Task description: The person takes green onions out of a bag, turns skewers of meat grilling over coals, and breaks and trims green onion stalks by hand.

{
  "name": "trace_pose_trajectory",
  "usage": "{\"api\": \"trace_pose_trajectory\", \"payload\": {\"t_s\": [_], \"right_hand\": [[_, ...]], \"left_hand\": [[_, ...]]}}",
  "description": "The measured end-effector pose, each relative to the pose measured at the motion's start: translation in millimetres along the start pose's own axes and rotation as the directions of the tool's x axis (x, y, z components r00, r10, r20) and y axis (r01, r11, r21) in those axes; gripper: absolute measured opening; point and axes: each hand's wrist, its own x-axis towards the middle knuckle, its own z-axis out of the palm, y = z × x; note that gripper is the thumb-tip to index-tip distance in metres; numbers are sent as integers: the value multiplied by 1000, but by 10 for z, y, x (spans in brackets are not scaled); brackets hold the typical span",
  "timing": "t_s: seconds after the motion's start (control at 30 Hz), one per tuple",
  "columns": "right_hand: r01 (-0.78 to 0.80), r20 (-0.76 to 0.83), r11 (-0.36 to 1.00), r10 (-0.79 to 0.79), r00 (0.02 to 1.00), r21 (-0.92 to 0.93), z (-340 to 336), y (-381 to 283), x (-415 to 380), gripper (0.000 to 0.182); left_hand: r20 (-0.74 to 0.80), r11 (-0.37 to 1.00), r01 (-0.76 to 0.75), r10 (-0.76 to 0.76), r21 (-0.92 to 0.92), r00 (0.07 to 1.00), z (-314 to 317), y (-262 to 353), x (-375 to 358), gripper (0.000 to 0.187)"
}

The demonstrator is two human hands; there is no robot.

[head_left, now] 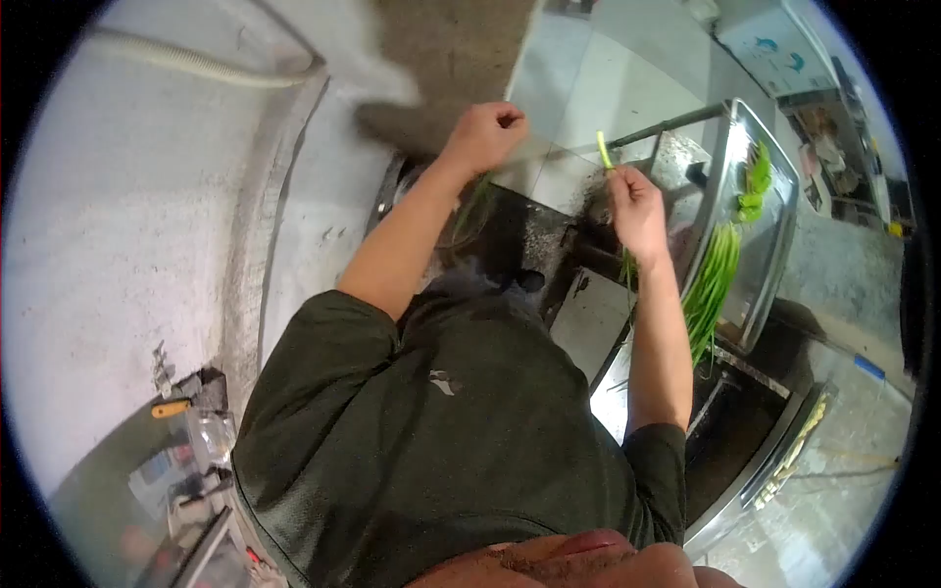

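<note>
My left hand (487,137) is raised at the upper middle, its fingers curled into a pinch; whatever lies between the fingertips is too small to make out. To its right, my right hand (637,211) is closed around a thin green stalk (604,150). The stalk's pale end sticks up above the fingers, and green leaves hang below the hand. Right of that hand, a bundle of long green stalks (714,284) lies along a metal tray (782,265). Shorter green leaves (755,186) rest farther up in the same tray.
A white box (774,44) stands at the upper right. At the lower right are a round container's rim (730,510), pale stalk pieces (789,453) and a blue object (868,367) on the floor. An orange-handled tool (171,409) lies at the lower left, beside a pale wall.
</note>
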Motion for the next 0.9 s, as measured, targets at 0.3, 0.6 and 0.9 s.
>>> {"api": "trace_pose_trajectory", "payload": {"t_s": [0.3, 0.6, 0.9], "right_hand": [[-88, 241, 969, 31, 970, 231, 496, -15, -7, 25], [-234, 364, 876, 73, 929, 421, 832, -78, -62, 25], [-227, 312, 885, 99, 945, 406, 718, -202, -151, 24]], "left_hand": [[-234, 962, 72, -9, 263, 972, -562, -769, -304, 35], [40, 989, -16, 22, -147, 999, 69, -294, -505, 26], [159, 967, 10, 32, -256, 987, 307, -60, -413, 20]]}}
